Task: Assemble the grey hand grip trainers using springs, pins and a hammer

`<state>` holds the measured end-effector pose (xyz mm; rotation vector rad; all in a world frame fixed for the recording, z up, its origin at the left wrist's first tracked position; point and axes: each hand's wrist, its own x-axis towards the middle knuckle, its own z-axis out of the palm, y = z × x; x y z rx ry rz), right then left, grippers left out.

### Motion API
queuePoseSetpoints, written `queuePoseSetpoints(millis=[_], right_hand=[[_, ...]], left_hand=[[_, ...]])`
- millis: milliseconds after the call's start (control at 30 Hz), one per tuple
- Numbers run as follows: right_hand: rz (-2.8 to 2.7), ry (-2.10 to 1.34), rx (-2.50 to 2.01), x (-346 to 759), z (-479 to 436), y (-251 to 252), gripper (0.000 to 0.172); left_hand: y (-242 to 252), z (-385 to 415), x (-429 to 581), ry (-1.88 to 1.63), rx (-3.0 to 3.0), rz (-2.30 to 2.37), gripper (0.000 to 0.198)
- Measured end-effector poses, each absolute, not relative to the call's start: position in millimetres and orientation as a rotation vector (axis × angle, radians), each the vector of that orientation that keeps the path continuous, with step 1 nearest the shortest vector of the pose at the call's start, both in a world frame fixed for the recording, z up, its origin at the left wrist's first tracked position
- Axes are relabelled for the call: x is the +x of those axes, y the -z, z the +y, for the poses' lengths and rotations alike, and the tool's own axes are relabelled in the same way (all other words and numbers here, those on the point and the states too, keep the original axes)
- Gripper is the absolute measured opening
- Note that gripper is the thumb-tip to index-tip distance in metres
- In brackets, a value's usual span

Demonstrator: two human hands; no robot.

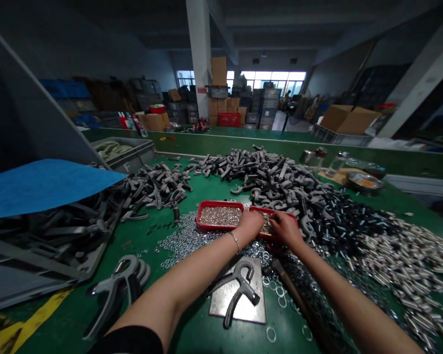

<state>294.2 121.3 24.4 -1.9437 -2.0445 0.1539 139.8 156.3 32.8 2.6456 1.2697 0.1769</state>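
Observation:
Both hands meet at the right red tray point(293, 220), which holds small metal parts. My left hand point(251, 223) reaches over its left end with fingers curled, and what they grip is hidden. My right hand point(285, 227) dips in from the right, fingertips pinched together among the parts; anything between them is too small to make out. Beside it stands the left red tray point(200, 227), full of tiny metal pieces. Below my forearms, a grey hand gripper with a spring point(239, 285) lies on a metal plate point(256, 312).
Grey handles point(266, 172) are heaped behind the trays. Nuts and washers point(184, 238) spread around them. A hammer point(288, 282) lies under my right forearm. Black parts point(339, 221) and metal cylinders point(398, 260) pile at right. A grey crate point(88, 260) of handles stands left.

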Motion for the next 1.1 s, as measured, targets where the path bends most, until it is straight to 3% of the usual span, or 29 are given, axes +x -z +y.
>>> queuePoseSetpoints(millis=[333, 600, 733, 967, 1100], right_hand=[[-2.197, -0.053, -2.024, 286.8, 106.6, -39.2, 0.028], [-2.298, 0.093, -2.029, 274.1, 102.5, -50.1, 0.029], [-2.322, 0.025, -2.011, 275.7, 107.9, -48.8, 0.03], [-2.137, -0.182, -1.885, 277.9, 116.7, -47.7, 0.033], [-1.992, -0.364, -1.729, 276.6, 90.2, -48.1, 0.017]], left_hand=[[-52.2, 133.0, 118.7, -0.238, 2.494, 1.491, 0.033], [-70.5, 126.3, 99.4, -0.697, 2.211, 1.557, 0.021], [-64.9, 101.7, 63.4, -0.818, 2.079, 1.45, 0.022], [-30.1, 18.2, 8.3, -0.646, 1.88, 1.239, 0.013], [-21.6, 3.9, 15.2, -0.617, 2.025, 1.285, 0.013]])
